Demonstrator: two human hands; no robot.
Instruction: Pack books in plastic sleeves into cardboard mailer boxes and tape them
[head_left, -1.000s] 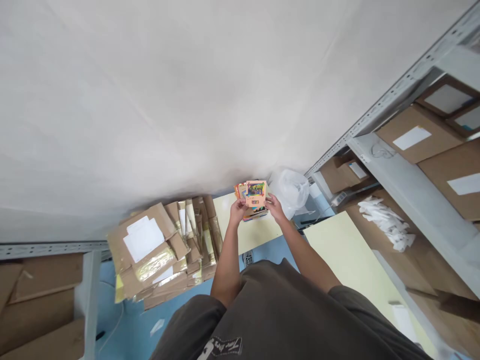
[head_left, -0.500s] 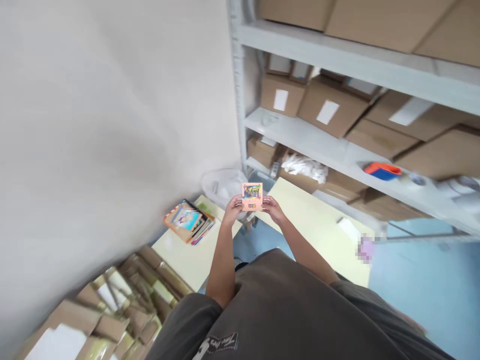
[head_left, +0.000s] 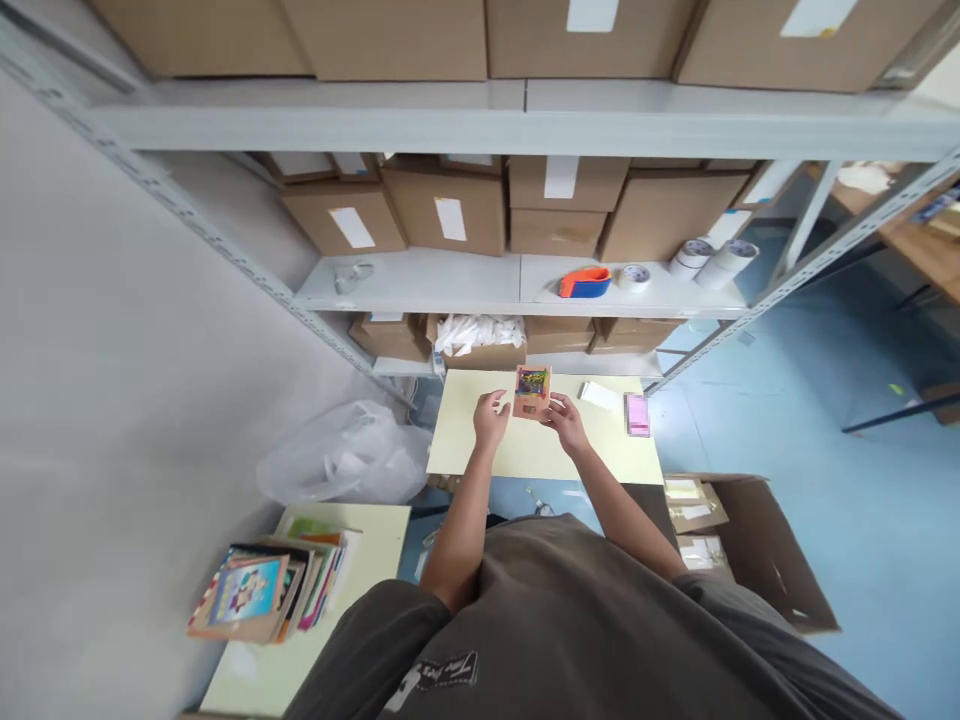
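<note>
The right hand [head_left: 568,425] pinches the lower right edge of a pinkish card [head_left: 533,393], held up over a pale yellow table [head_left: 463,432]. The left hand [head_left: 490,418], thumb and fingers parted, is just beside the card's left edge. A white item [head_left: 601,395] and a pink one lie farther right. At near left, a book stack [head_left: 247,590] sits on another table [head_left: 384,535], a plastic bag [head_left: 352,450] beyond it.

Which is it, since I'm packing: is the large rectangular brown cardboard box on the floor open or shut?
Open: the box has its top uncovered, showing brown cardboard packages inside.
</note>
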